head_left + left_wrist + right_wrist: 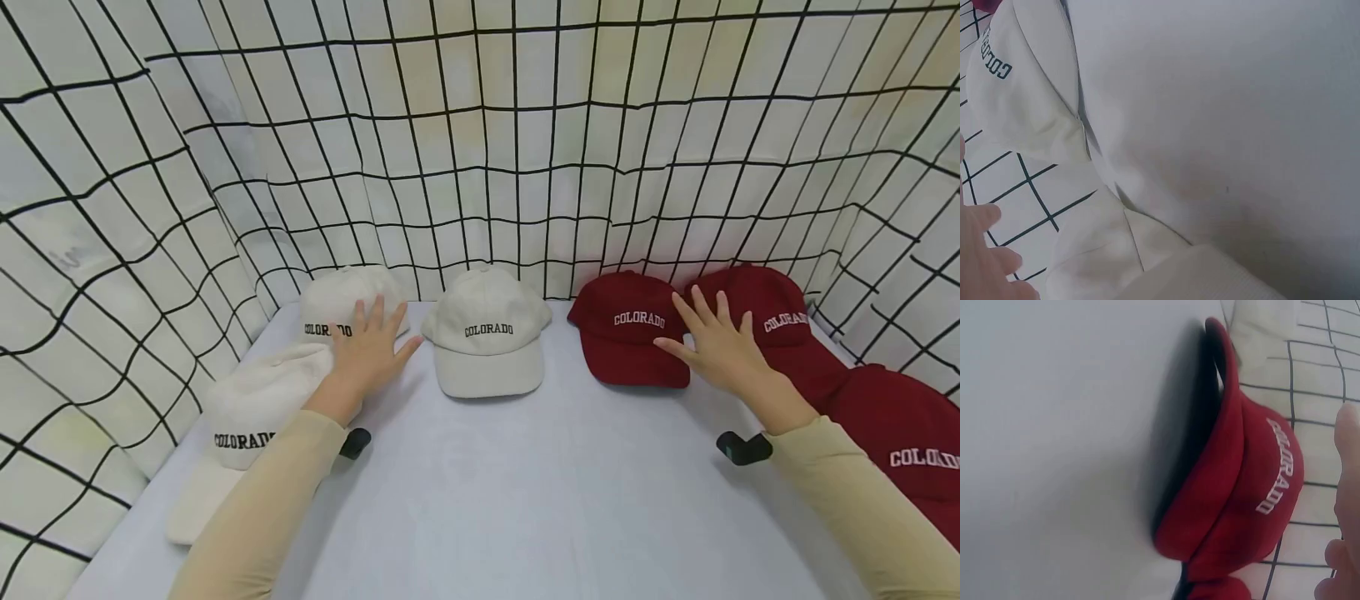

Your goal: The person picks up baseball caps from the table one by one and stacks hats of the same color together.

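Note:
My left hand (pixel 367 346), fingers spread, is held over the back-left white cap (pixel 333 296); whether it touches the cap I cannot tell. Below that arm lies another white cap (pixel 258 400), partly covered by the sleeve. A third white cap (pixel 487 325) faces forward at the back middle and also shows in the left wrist view. With fingers spread too, my right hand (pixel 720 346) is beside a red cap (pixel 626 333), which the right wrist view shows from the side. Behind it is a second red cap (pixel 765 300). Neither hand grips anything.
One more red cap (pixel 911 425) lies at the right, partly behind the right sleeve. Black-and-white grid fabric (pixel 495 142) walls the back and both sides. A white tabletop (pixel 525 500) spreads between the arms. A small black device (pixel 744 448) sits at the right wrist.

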